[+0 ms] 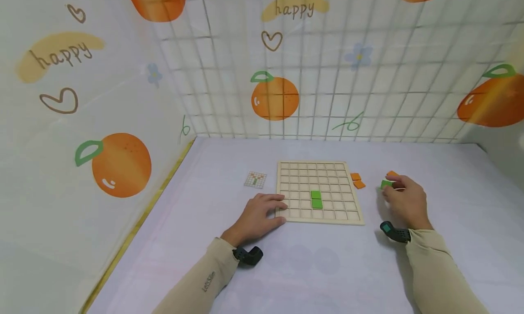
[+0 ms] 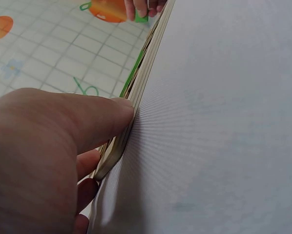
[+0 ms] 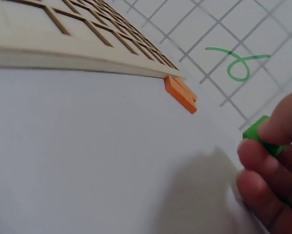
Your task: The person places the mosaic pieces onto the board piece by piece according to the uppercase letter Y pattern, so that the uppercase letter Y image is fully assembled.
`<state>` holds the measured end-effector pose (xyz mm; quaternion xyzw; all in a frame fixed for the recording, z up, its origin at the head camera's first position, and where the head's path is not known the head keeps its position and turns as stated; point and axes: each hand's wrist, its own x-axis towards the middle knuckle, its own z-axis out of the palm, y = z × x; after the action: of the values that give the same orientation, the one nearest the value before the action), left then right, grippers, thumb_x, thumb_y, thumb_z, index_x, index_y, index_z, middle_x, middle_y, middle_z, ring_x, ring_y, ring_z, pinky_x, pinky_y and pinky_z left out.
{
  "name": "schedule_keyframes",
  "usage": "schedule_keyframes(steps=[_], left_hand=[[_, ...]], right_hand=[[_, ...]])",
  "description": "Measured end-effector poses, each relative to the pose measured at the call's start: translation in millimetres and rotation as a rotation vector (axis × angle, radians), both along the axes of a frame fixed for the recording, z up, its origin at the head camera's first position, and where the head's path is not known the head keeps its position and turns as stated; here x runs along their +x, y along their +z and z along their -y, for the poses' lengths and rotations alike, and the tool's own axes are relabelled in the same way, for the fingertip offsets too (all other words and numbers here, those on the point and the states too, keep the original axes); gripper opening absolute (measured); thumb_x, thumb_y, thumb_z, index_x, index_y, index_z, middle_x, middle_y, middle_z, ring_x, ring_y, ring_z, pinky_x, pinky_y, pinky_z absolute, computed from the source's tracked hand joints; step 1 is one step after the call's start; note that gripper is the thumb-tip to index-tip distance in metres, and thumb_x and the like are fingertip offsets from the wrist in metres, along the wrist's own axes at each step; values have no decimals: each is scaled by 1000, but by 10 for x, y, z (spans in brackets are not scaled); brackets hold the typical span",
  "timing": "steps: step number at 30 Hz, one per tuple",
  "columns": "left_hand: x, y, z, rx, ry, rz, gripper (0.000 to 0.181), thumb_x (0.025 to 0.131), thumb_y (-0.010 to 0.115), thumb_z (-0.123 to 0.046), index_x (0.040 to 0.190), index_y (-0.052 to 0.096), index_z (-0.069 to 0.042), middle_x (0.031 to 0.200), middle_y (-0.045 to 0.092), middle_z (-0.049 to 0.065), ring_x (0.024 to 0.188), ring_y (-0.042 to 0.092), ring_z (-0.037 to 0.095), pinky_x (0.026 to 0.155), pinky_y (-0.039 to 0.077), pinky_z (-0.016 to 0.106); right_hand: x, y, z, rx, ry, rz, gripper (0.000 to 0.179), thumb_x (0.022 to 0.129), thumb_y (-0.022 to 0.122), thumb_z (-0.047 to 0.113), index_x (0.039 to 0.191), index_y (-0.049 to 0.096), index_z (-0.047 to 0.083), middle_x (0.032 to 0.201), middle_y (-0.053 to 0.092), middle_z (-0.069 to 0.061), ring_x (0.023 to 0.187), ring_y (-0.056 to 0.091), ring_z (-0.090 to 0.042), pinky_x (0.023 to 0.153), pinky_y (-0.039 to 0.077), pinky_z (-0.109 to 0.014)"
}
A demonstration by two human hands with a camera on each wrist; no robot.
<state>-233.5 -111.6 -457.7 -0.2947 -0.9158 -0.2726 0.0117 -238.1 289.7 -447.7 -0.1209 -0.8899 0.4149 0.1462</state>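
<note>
Head view: the right hand [image 1: 405, 201] pinches a green square tile [image 1: 385, 184] between thumb and fingers, to the right of the gridded wooden board [image 1: 296, 179]. The left hand [image 1: 259, 217] is loosely spread, touching the board's near-left corner—its thumb against the near edge. Two green tiles [image 1: 316, 199] sit in adjoining cells; two orange tiles [image 1: 357, 180] lie just beside the board's right edge—all on a white-covered counter [image 1: 319, 282].

Square pale-wood board [image 1: 294, 179]: brown gridlines. Flat square green tiles [image 1: 317, 204]; flat square orange tiles [image 1: 359, 184]. Lilac-white worktop [image 1: 319, 273]. White wall sheet [image 1: 229, 77]: grey grid, orange fruit prints [image 1: 278, 104]. Beige fabric sleeves [image 1: 440, 270]; left: dark lettering [image 1: 208, 281].
</note>
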Motion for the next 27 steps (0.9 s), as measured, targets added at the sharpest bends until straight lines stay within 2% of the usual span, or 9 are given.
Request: schedule_keyframes(steps=[2,5,14,21,27], left_hand=[[-8,-6,-11,-1,-7,-1,34,93,69,-36,124,71,-22,145,54,-7,130,46,22,105,35,49],[-15,-16,-20,-18,-3,-3,34,93,69,-36,124,71,-23,145,54,-8,131,45,22,106,35,48],[-10,-10,-14,-23,9,6,34,94,69,-36,124,71,-22,146,54,-7,132,45,22,107,34,49],[-8,0,-14,-23,11,12,35,94,68,-37,125,70,-23,146,53,-7,132,44,22,107,34,49],[-2,0,-13,-19,11,12,34,94,69,-36,125,70,-23,146,53,-8,132,44,21,107,33,49]], right_hand=[[3,-2,-8,-27,-1,-12,36,97,54,15,130,62,1,112,64,-21,79,65,-17,58,49,-19],[-9,-17,1,-59,13,-8,35,99,53,14,130,62,1,110,66,-21,74,63,-11,59,49,-16],[-47,-26,41,-133,24,34,40,100,51,14,137,56,0,119,61,-21,85,63,-13,64,50,-12],[-44,6,61,-183,59,17,41,99,54,9,139,54,-2,119,60,-22,81,64,-5,67,52,-14],[-29,45,91,-243,86,40,44,101,54,13,144,50,0,128,56,-22,86,63,-5,72,53,-14]])
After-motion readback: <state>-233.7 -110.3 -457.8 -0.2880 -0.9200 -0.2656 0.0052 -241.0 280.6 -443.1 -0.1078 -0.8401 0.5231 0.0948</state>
